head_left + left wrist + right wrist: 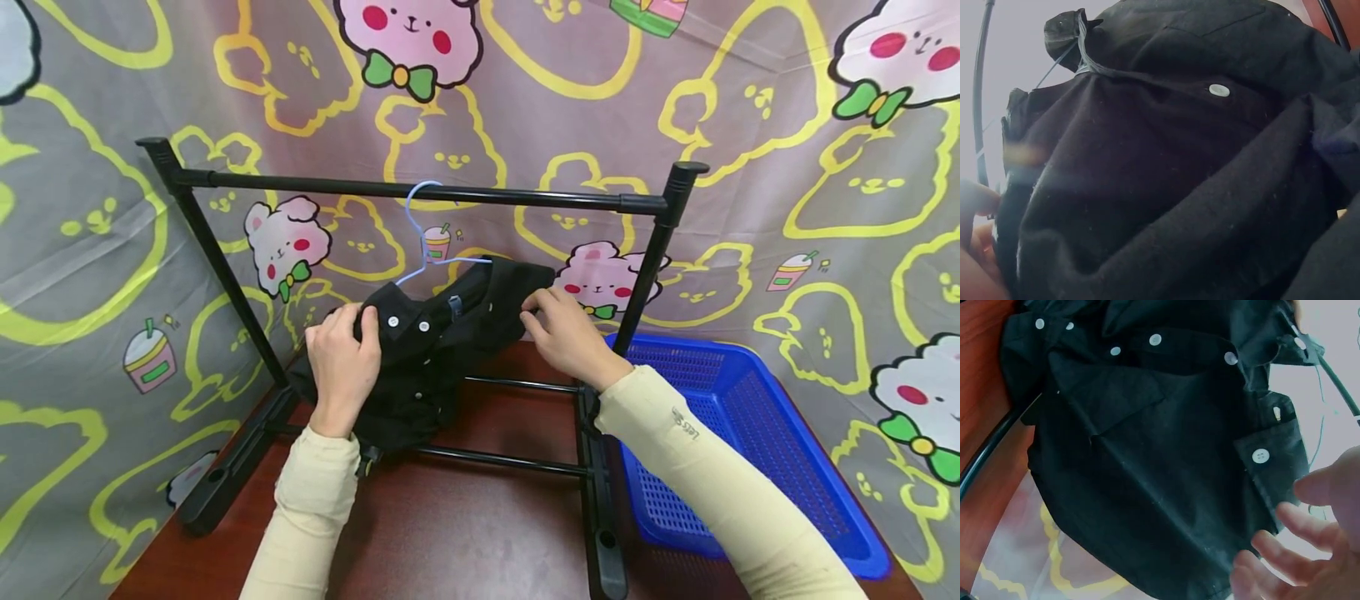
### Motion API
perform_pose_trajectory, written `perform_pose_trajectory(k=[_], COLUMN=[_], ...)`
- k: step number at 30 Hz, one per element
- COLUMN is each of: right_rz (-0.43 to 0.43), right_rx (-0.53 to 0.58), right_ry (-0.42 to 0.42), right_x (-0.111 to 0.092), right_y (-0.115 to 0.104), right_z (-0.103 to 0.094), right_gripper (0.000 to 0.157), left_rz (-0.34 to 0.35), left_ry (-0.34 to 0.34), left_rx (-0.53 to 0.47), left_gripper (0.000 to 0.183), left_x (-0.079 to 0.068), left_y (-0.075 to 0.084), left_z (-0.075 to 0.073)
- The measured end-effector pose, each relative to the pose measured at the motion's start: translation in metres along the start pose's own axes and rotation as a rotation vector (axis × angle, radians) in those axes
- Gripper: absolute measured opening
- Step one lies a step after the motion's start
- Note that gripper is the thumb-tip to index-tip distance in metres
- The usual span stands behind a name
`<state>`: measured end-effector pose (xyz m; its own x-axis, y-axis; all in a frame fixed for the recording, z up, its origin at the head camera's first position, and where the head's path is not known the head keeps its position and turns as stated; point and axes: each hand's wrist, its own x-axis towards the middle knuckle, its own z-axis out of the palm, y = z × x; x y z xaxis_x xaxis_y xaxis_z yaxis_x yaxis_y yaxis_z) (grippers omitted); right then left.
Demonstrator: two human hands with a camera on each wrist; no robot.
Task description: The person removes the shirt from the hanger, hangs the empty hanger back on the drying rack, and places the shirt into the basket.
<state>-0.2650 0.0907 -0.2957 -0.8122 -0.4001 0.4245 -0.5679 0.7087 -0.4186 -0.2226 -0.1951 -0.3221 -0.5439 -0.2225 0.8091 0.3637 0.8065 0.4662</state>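
Observation:
A black button-up shirt with white buttons hangs crookedly on a light blue hanger, whose hook loops over the rack's top bar. My left hand grips the cloth near the shirt's left shoulder, thumb in front; some of its fingers are hidden. In the left wrist view, black fabric fills most of the picture. Beside the shirt's right shoulder is my right hand, its fingers loosely bent. The right wrist view shows its thumb and fingers apart, close to a buttoned flap, with no cloth pinched.
The black rack stands on a dark red-brown table, its right foot pointing toward me. A blue plastic basket sits right of it, partly behind my right sleeve. A patterned curtain hangs close behind.

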Motion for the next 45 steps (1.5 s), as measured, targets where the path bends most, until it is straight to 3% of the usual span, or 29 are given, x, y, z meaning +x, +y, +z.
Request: perform_pose_trajectory(k=[5, 13, 24, 32, 45], right_rz=[0.049, 0.036, 0.052, -0.082, -0.076], right_rx=[0.035, 0.015, -0.081, -0.112, -0.169], right_ry=[0.087, 0.191, 0.085, 0.052, 0.027], right_x=[0.013, 0.034, 0.052, 0.06, 0.06], right_y=[0.001, 0.0, 0.006, 0.011, 0.01], right_z=[0.004, 0.004, 0.007, 0.005, 0.004], right_gripper=[0.032, 0.039, 0.054, 0.048, 0.046], left_rz=[0.01, 0.001, -0.013, -0.008, 0.002], left_ry=[0.0, -0.005, -0.024, -0.031, -0.024], left_rx=[-0.016, -0.037, -0.058, -0.06, -0.067], left_gripper=[0.031, 0.031, 0.032, 0.032, 0.031], left_x=[0.002, 0.001, 0.0, 0.0, 0.0], left_y=[0.0, 0.0, -0.001, -0.003, -0.005], left_z=[0.003, 0.005, 0.008, 0.008, 0.009])
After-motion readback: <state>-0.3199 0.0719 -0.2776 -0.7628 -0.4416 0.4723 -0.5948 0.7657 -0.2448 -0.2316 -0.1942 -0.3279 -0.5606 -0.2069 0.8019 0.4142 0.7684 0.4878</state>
